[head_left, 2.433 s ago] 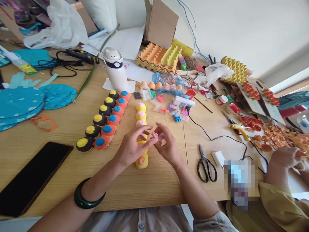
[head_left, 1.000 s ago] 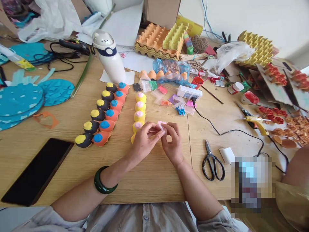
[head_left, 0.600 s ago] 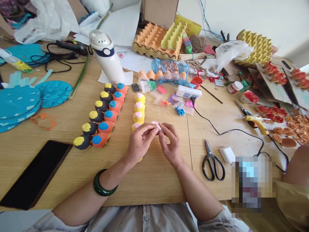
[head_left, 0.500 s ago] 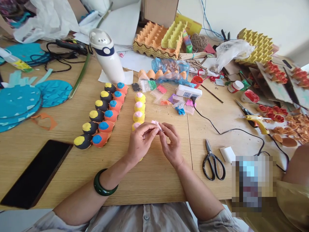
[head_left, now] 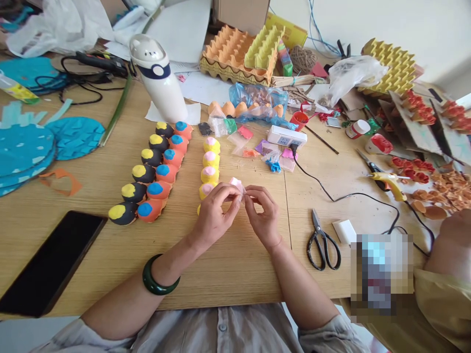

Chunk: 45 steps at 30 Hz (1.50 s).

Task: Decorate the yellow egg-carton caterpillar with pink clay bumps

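Observation:
My left hand [head_left: 217, 211] and my right hand [head_left: 263, 213] meet over the table's middle, both pinching a small clear bag with pink clay [head_left: 236, 183] in it. Just left of them runs a column of yellow cups with pink tops [head_left: 209, 174], its near end partly hidden by my left hand. Farther left stand a row of black cups with yellow tops [head_left: 143, 174] and a row of orange-red cups with blue tops [head_left: 167, 173], side by side. Beyond my hands lie small bags of coloured clay [head_left: 246, 132].
Black-handled scissors [head_left: 324, 245] and a white square block [head_left: 344, 231] lie to the right. A power strip [head_left: 287, 137] trails a black cord. A phone [head_left: 51, 262] lies at left. Another person's arm [head_left: 451, 245] is at the right edge.
The fingers have shifted slightly on the little bag, and more of the pink clay shows above them. The view has moved a little.

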Available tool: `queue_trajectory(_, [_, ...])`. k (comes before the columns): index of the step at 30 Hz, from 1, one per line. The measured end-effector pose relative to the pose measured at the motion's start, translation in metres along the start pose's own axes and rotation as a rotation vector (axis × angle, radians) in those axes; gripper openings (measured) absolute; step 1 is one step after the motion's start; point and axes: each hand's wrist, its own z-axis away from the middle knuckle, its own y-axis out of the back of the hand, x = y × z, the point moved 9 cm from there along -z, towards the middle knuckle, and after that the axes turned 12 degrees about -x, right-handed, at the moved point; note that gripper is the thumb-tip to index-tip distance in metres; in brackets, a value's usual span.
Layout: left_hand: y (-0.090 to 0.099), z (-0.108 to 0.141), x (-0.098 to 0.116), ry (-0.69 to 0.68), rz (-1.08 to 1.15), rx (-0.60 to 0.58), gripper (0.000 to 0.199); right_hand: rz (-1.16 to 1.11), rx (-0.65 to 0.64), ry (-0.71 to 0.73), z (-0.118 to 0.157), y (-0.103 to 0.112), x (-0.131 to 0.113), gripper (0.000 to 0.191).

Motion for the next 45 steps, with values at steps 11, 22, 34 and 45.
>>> queue_trajectory(11, [-0.002,-0.001,-0.001,0.018,-0.158,-0.063,0.015,-0.001,0.035,-0.084,0.001,0.008,0.011,0.015])
queue_trajectory(22, [-0.001,0.000,0.000,0.008,-0.177,-0.033,0.014,-0.151,-0.153,-0.168,-0.004,-0.004,0.007,0.017])
queue_trajectory(34, [-0.002,0.004,0.019,-0.116,-0.439,-0.049,0.012,-0.242,-0.075,-0.359,-0.001,0.003,0.038,0.025])
queue_trajectory(45, [0.016,0.002,-0.024,0.243,0.209,0.044,0.026,-0.610,-0.297,-0.427,0.000,-0.022,0.031,0.043])
